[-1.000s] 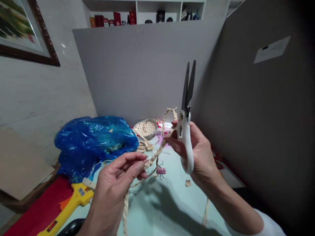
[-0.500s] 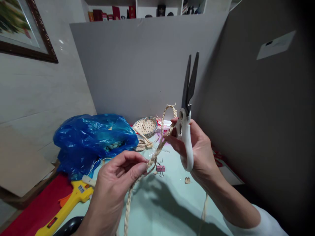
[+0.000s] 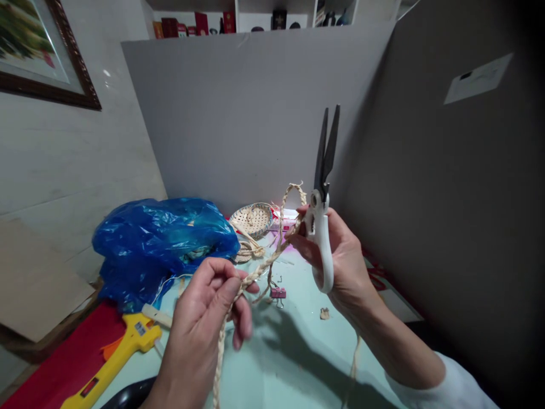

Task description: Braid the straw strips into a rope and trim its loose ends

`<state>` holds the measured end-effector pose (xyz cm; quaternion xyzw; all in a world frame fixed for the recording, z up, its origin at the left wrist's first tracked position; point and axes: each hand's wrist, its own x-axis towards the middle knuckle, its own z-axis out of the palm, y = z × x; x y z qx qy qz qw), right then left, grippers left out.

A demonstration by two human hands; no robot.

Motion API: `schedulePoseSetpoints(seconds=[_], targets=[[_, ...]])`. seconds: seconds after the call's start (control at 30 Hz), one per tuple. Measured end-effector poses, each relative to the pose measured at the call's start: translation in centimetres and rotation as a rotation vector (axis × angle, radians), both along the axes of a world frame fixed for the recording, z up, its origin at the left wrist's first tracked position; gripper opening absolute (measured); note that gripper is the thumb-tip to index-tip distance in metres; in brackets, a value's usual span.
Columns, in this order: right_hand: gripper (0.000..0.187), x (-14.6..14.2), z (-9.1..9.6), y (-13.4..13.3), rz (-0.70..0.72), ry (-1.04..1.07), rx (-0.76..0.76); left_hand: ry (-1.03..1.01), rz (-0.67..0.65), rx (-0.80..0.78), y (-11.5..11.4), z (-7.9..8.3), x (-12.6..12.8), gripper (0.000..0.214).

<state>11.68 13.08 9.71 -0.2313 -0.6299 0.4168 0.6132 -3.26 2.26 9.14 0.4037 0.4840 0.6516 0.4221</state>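
Note:
A pale braided cord (image 3: 263, 268) runs between my two hands. My left hand (image 3: 215, 304) pinches it between thumb and forefinger, and the rest of the cord hangs down past the palm. My right hand (image 3: 340, 250) is closed around the white handles of a pair of scissors (image 3: 322, 227), whose dark blades point up and stand slightly apart. The fingertips of that hand also pinch the braid, which loops up above them to a frayed end. Behind the cord, a pink binder clip (image 3: 278, 292) hangs or lies near a thin dangling strand; I cannot tell which.
A blue plastic bag (image 3: 162, 244) fills the left back of the pale green table (image 3: 289, 352). Beside it are a small woven basket (image 3: 252, 220) and a yellow glue gun (image 3: 114, 358). A grey partition (image 3: 255, 113) stands behind. A small tan scrap (image 3: 325, 313) lies near my right wrist.
My left hand has slid down and left along the braid, leaving a longer stretch between the hands. My right hand and the scissors have dipped slightly.

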Motion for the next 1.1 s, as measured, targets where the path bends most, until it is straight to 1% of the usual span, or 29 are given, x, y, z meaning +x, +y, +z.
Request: schedulePoseSetpoints(seconds=[0.1, 0.27, 0.37, 0.47, 0.57, 0.67, 0.8, 0.97, 1.1], targets=[[0.042, 0.0, -0.1, 0.1, 0.009, -0.007, 0.006, 0.014, -0.04, -0.01, -0.1, 0.0, 0.0, 0.02], [0.039, -0.1, 0.0, 0.1, 0.043, 0.008, -0.035, 0.031, -0.028, 0.013, -0.2, 0.1, -0.3, 0.019], [0.041, 0.2, 0.2, 0.1, 0.056, 0.038, -0.036, 0.008, -0.079, -0.019, -0.2, 0.4, -0.4, 0.018], [0.041, 0.6, 0.3, 0.3, 0.076, 0.054, -0.029, -0.028, -0.086, -0.053, -0.1, 0.6, -0.4, 0.016], [0.04, 0.9, 0.3, 0.5, 0.137, 0.06, -0.018, -0.027, -0.035, -0.033, 0.0, 0.5, -0.5, 0.016], [0.038, 1.0, 0.0, 0.7, 0.228, 0.064, -0.006, -0.024, 0.021, 0.007, 0.0, 0.3, -0.5, 0.019], [0.042, 0.8, -0.3, 0.7, 0.343, 0.068, -0.008, -0.017, 0.04, 0.091, -0.2, 0.0, -0.6, 0.02], [0.039, 0.8, -0.4, 0.5, 0.336, 0.064, -0.02, 0.092, 0.042, 0.113, -0.3, -0.5, -0.7, 0.022], [0.038, 0.7, -0.2, 0.3, 0.362, 0.071, -0.006, 0.146, 0.169, 0.126, -0.5, -0.5, -0.4, 0.022]])
